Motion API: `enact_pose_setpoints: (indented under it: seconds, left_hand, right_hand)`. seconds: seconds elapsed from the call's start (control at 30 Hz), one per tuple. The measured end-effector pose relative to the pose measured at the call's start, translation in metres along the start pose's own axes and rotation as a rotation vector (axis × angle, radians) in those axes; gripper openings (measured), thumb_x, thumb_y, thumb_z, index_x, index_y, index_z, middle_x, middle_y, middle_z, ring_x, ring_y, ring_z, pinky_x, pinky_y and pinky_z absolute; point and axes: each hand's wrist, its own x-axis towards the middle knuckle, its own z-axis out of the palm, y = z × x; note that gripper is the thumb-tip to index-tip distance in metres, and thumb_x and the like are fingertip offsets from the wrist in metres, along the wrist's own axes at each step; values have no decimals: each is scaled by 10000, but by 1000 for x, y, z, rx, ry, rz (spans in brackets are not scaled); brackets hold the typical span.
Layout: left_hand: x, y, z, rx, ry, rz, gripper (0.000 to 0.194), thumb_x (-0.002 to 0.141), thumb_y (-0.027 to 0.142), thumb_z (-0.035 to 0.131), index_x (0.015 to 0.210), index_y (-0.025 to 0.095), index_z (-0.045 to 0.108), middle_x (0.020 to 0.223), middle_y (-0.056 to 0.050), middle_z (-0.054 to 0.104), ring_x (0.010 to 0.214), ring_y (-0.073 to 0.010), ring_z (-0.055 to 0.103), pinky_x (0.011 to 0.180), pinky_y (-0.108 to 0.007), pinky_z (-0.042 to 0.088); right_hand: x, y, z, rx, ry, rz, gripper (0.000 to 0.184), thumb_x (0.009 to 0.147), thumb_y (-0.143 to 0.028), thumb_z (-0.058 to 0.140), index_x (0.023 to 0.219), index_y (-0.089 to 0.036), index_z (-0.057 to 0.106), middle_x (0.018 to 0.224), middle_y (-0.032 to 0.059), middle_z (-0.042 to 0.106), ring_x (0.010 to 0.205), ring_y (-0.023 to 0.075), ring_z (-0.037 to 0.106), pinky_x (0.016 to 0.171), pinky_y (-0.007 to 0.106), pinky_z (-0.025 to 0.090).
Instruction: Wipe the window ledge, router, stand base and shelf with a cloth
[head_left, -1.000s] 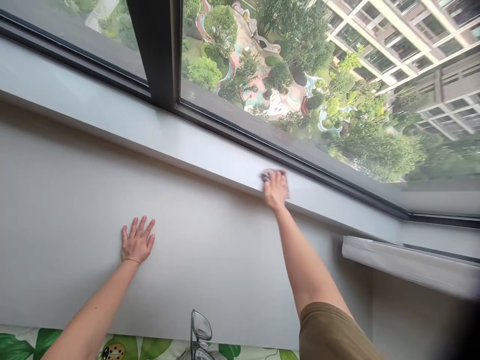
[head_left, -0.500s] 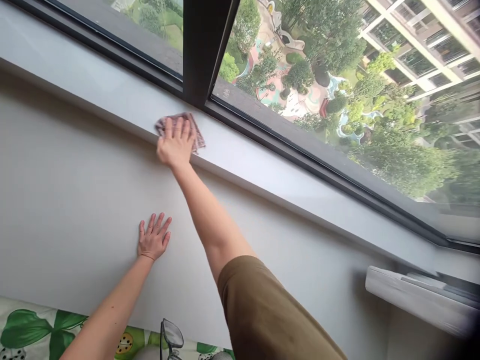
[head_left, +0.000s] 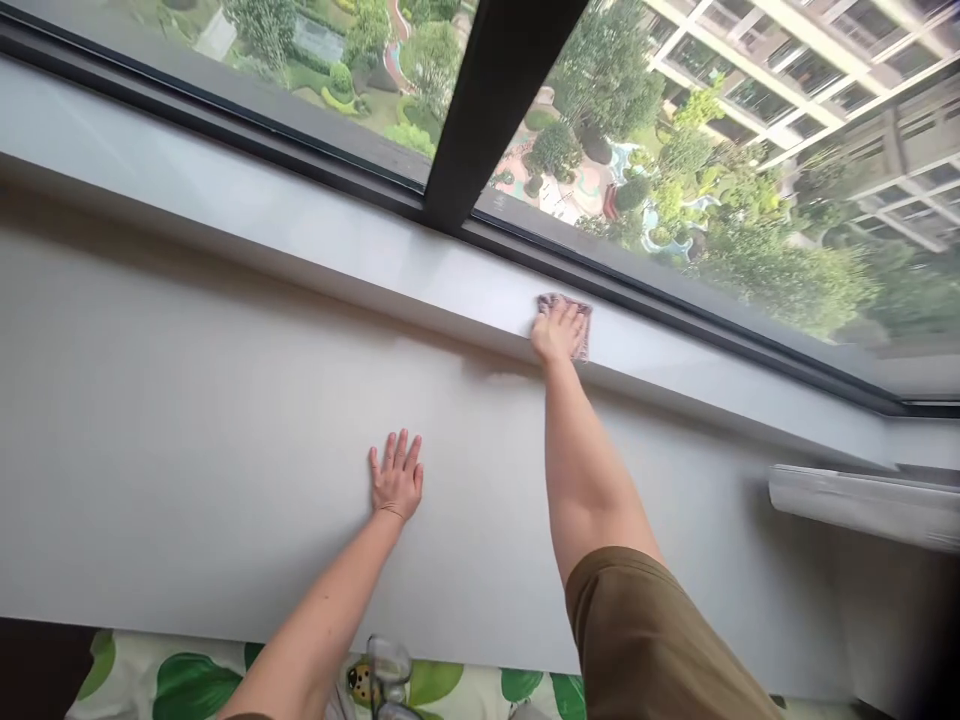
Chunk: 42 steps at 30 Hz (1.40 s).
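Purplish cloth (head_left: 586,330) is lying on the white ledge (head_left: 345,230) under the right hand (head_left: 556,335), the nearer one, its extended fingers partly covering it; the ledge is slanting lengthwise down rightward. The left hand (head_left: 397,485), splayed and holding nothing visible, is resting on the lower pale surface (head_left: 187,420), left of the cloth.

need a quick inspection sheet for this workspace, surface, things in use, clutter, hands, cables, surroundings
Surface: pale window ledge, raised above a broad pale panel.
Things in use: patterned cloth on the ledge.
Clutter: glasses at the bottom edge, worn or lying unclear; long pale object at right, unidentified.
Hands: right hand on the cloth, fingers extended; left hand palm down on the panel, fingers spread.
Cables: nothing seen.
Surroundings: dark window frame; trees and building outside; leaf-patterned fabric below.
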Motion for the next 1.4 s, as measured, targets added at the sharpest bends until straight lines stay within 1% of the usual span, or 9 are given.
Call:
enact_pose_setpoints:
  seconds: [0.13,0.3,0.4,0.53,0.63,0.77,1.0,1.27,1.4]
  left_hand:
    - [28,-88,-57,-50,-56,221,534,928,284,426,1455,287,512,1566,-51,413,1482,-242,322,1241,-478,169]
    - [77,-270,-173,137,286,-213,571,974,402,306,1476,187,474,1630,-95,286,1541,-301,105,1220,-588,73]
    - [86,-318,-207,216,294,-358,575,986,473,258,1485,257,444,1649,-30,248,1536,-272,142,1217,-578,102]
    - [79,-316,-207,221,277,-353,592,996,484,221,1504,252,417,1650,-55,246,1533,-278,158,1215,-578,119]
    - [76,-306,-203,180,226,-355,604,991,450,247,1511,193,417,1638,-117,264,1536,-303,133,1214,-585,89]
    - [77,-305,-199,122,211,-359,591,983,427,290,1516,204,415,1630,-128,279,1540,-307,102,1210,-595,38]
    - [73,-309,-185,74,196,-364,562,980,423,329,1522,290,396,1621,-88,314,1541,-295,116,1208,-594,23]
    - [69,-311,-176,7,220,-324,556,972,425,381,1520,328,382,1622,-60,314,1542,-300,110,1209,-612,-10]
    - [72,-310,-180,42,211,-335,556,964,410,394,1511,310,405,1615,-69,325,1537,-311,134,1206,-631,15]
  right_hand:
    - [-27,-140,50,-49,-32,-220,638,992,-330,314,1591,-149,191,1676,113,121,1551,289,86,1243,523,73]
    - [-72,-297,103,19,-145,-593,668,976,-364,307,1600,-194,141,1686,55,86,1560,289,-13,1215,638,-43]
    - [-85,-326,108,37,-200,-729,650,976,-365,307,1598,-236,166,1686,12,105,1562,261,-13,1233,593,-46]
    - [-68,-248,88,-3,-172,-712,600,975,-338,332,1569,-267,280,1680,-6,146,1559,219,62,1260,485,59]
    - [-46,-146,54,-35,-102,-251,593,958,-304,348,1547,-237,339,1666,19,210,1550,189,99,1253,410,130]
    - [-14,-93,26,-56,-23,131,672,961,-263,134,1541,74,181,1599,342,160,1516,365,164,1168,618,162]
    - [-22,-259,87,-98,60,-37,743,972,-393,256,1545,71,165,1604,333,142,1506,425,86,1195,600,59]
    - [-86,-473,134,-27,-130,-695,699,957,-410,313,1585,-133,183,1666,156,125,1545,340,36,1182,666,-64]
    - [-106,-510,136,-2,-225,-950,661,960,-381,339,1583,-195,221,1679,69,133,1552,311,1,1210,596,-92]
